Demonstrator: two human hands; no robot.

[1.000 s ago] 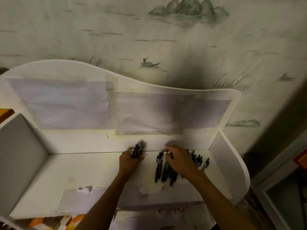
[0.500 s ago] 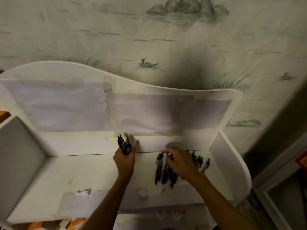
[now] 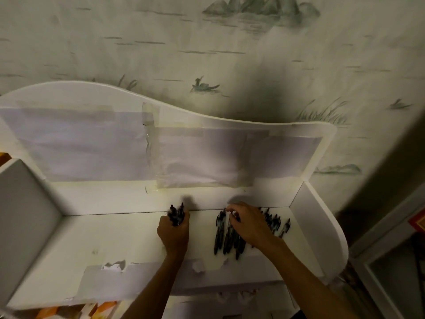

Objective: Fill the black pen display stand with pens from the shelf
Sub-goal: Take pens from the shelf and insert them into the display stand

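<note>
Left hand [image 3: 174, 233], centre frame, gripped a bundle [image 3: 176, 214] of pens upright, tips up, likely to keep them gathered for one trip. Right hand [image 3: 249, 224], fingers curled, picked at the loose pens [image 3: 226, 238] lying on the shelf [image 3: 115, 238], lower right (actual pinch unclear). Stand out of view.

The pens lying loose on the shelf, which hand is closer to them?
Right. The right hand rests on the loose pens, fingers among them. The left hand is off to their left, gripping a bundle of pens.
</note>
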